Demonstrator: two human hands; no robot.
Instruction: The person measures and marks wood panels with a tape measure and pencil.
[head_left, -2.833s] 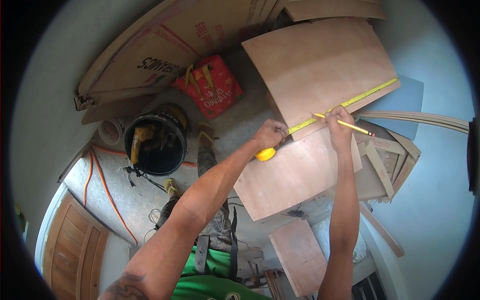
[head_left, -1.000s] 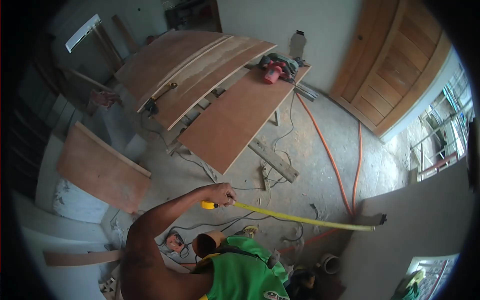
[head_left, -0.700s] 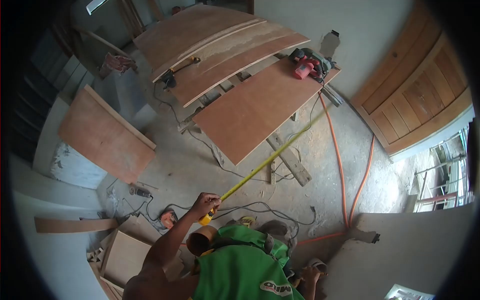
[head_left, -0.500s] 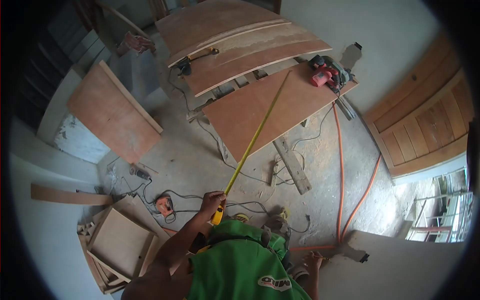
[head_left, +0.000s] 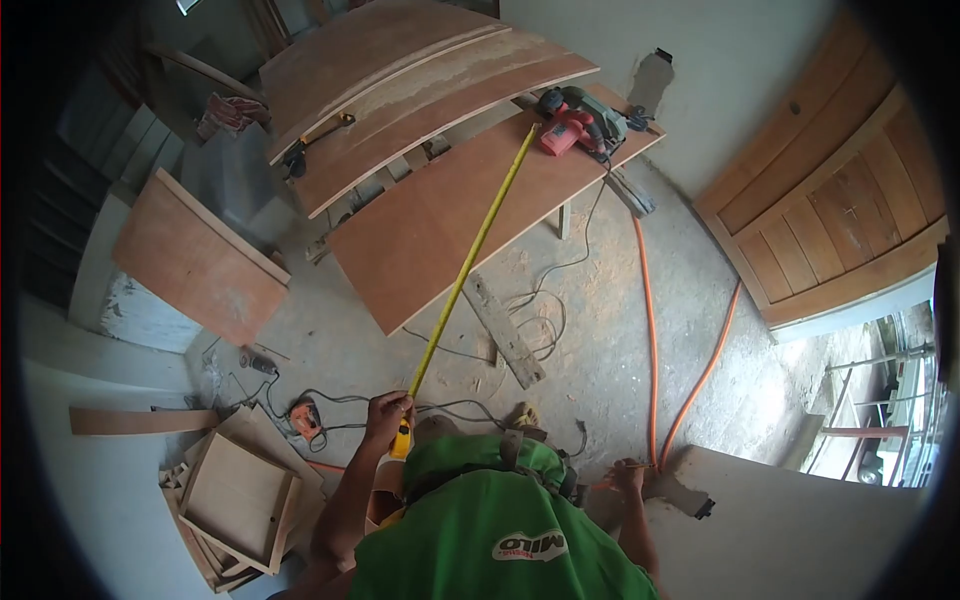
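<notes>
My left hand [head_left: 387, 421] is closed around a yellow tape measure [head_left: 402, 440] in front of my green shirt. Its long yellow blade [head_left: 470, 262] runs out over the floor and across a reddish-brown plywood board [head_left: 410, 240]. The blade's far end lies close to a red and dark circular saw [head_left: 578, 130] resting on that board. Off to the right, beside my body, my right hand [head_left: 628, 478] has its fingers closed on a short thin stick that looks like a pencil [head_left: 640, 465].
More plywood sheets [head_left: 400, 60] lie behind, with a black and yellow tool [head_left: 310, 145] on one. A timber beam [head_left: 505, 330] extends under the near board. Cables and an orange hose [head_left: 650, 330] cross the floor. Wooden frames [head_left: 240, 490] stack at left; a panelled door [head_left: 840, 200] leans right.
My view has shifted, so the boards and saw appear further left. My right hand has risen and come further into view. The tape stays extended in my left hand.
</notes>
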